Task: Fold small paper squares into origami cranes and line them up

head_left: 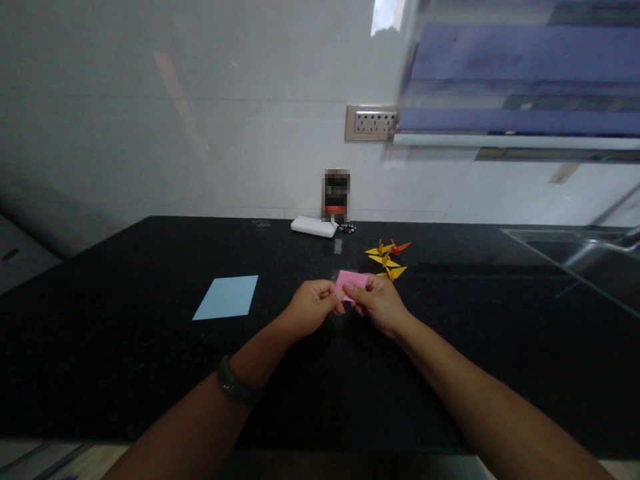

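Note:
A small folded piece of pink origami paper point(352, 279) is pinched between both hands above the dark counter. My left hand point(314, 305) grips its lower left corner with thumb and fingers. On the other side, my right hand point(383, 301) holds the right part, its thumb lying across the front of the paper. Just behind my right hand sit several folded paper cranes: yellow ones point(384, 260) and an orange-red one point(399, 248). To the left lies a flat light blue sheet of paper point(227, 297). The fingers behind the pink paper are partly hidden.
Against the tiled wall stands a pixelated object point(337, 195), with a white power-bank-like block point(314, 227) and a beaded strap point(347, 228) before it. A socket panel point(371, 123) is on the wall. At the right, a sink point(590, 257) is set into the black counter point(150, 373).

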{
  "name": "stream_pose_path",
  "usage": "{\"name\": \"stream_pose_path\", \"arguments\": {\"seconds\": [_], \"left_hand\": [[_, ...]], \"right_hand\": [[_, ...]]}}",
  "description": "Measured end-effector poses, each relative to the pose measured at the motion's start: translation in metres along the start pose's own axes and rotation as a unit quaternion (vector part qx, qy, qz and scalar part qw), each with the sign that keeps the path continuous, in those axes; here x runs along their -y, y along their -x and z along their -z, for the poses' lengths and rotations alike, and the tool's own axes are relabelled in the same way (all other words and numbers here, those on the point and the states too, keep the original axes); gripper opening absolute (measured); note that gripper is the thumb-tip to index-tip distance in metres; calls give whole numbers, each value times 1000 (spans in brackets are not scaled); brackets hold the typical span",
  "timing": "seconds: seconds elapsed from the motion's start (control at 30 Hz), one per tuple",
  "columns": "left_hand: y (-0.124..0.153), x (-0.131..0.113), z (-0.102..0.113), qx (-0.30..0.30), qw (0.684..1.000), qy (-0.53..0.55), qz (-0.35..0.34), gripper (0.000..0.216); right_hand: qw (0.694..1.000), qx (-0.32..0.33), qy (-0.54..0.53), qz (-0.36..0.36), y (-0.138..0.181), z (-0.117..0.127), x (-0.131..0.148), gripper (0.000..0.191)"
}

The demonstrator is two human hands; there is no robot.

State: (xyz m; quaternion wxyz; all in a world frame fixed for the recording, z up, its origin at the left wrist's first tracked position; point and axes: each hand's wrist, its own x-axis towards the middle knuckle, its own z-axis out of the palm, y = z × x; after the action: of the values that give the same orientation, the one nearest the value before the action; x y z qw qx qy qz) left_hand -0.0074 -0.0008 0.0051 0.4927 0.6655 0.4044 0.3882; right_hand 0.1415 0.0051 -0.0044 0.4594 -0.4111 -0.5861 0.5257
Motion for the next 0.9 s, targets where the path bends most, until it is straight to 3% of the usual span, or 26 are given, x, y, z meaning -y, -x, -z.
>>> {"name": "stream_pose_path", "arguments": {"seconds": [0.13,0.23,0.47,0.67,0.8,0.9], "left_hand": [[1,0,3,10,1000,2,0,25],[-1,2,5,14,1000,-1,14,26],[-6,4,7,-140,982,84,98,19],[-5,4,6,-111,964,218,103,24],[-6,7,6,-113,963,227,88,26],[-7,9,5,-134,964,215,80,24]], "right_hand": [[1000,17,-25,-9,-2,2,-2,40],[1000,-20,-12,12,-4,8,-2,28],[988,-28,122,86,-7,13,-7,13],[962,-48,215,159,-4,8,-15,6],[938,-54,240,244,-2,8,-8,6],[926,-71,270,255,0,7,-3,15]]}}
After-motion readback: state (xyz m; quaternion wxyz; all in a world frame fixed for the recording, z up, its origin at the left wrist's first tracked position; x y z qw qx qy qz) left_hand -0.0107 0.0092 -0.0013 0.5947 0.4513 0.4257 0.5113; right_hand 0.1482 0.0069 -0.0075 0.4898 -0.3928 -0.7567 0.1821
